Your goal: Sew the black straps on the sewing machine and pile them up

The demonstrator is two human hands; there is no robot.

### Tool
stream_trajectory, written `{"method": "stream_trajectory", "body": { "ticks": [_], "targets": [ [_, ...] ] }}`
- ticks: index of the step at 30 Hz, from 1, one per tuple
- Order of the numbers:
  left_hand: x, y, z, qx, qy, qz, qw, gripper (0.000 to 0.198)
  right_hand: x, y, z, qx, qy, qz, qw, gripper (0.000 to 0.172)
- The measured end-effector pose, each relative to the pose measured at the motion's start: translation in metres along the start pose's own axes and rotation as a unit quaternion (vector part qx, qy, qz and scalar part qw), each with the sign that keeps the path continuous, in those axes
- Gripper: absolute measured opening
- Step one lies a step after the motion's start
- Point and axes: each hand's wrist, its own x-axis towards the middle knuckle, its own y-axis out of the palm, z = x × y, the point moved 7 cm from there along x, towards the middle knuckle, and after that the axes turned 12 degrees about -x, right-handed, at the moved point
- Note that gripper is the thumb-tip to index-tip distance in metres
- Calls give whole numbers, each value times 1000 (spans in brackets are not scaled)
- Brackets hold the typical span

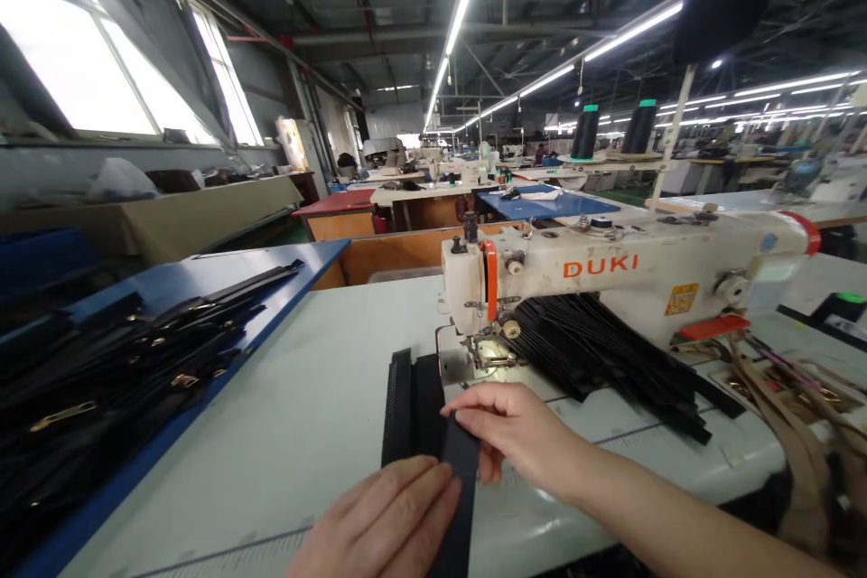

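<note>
My right hand [505, 433] pinches the top end of a black fabric strip [461, 497] between thumb and fingers, just in front of the sewing machine's needle area. Lower on that strip, my left hand [386, 524] has its fingers wrapped over the edge; its thumb is hidden. Two more black strips [398, 397] lie side by side on the white table beyond my left hand, one with a row of stitches along its edge. The white sewing machine [596, 262] stands behind my right hand, its presser foot [488, 361] close to the strips.
A pile of black strips [596, 352] lies under the machine's arm. On the blue table [291, 298] at left are black pieces with metal zipper pulls [64, 415]. Tan straps [778, 433] hang at right. Two black thread cones [583, 134] stand behind the machine.
</note>
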Motion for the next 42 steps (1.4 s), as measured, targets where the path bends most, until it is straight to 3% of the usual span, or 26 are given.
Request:
{"method": "stream_trajectory", "body": {
  "ticks": [3,5,7,9,12,16,20,25,30,34,37,42],
  "targets": [
    [-10,-1,40,-19,-46,-26,998,39,4,-9,-3,-19,-13,-47,999,33],
    [-13,1,69,-18,-80,-46,996,35,-2,-12,2,-88,-62,-58,993,36],
    [-13,11,92,-12,-109,-45,993,32,-12,-3,10,-210,-148,-14,966,43],
    [-10,24,106,-8,-128,-33,991,30,-22,13,10,-329,-217,54,918,53],
    [-6,45,115,-7,-146,-20,989,32,-25,30,3,-450,-264,80,849,49],
    [-10,58,118,-9,-165,-3,986,33,-24,43,8,-560,-351,30,750,31],
    [-15,56,118,-10,-166,6,986,34,-29,45,21,-571,-431,-27,698,24],
    [-15,56,118,-16,-175,8,984,32,-27,39,32,-527,-473,-85,701,28],
    [-16,57,118,-19,-175,13,984,31,8,45,16,-557,-397,-28,728,16],
    [-23,62,121,-4,-168,9,986,35,28,50,11,-605,-350,-20,715,12],
    [-26,65,113,-2,-153,5,988,40,19,46,21,-614,-350,-35,706,17],
    [-15,62,68,-9,-93,2,996,41,-29,30,29,-618,-349,-69,701,28]
  ]
}}
